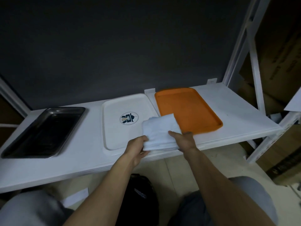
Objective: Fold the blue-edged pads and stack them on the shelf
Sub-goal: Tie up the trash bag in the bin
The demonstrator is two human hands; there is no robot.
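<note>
Our left hand (138, 148) grips the near left corner of the folded pad (160, 132), fingers curled under its edge. Our right hand (184, 139) holds the near right side with the thumb on top, so both hands are clamped on the same bundle. The pad, white with a faint blue tint, is a thick wad over the front right corner of the white tray (114, 124); we cannot tell whether it rests there or hangs just above. To do this step well, we judge, we should pinch the layers together so the fold does not spring open, set the wad down flat and square, and press it before letting go. Just right of the white tray lies an orange tray (187, 108), whose near corner the pad also covers, and well to its left sits a dark metal tray (44, 131), all on the shelf (236, 111). Nothing blocks the way down, though the white tray's raised rim could tip the wad.
</note>
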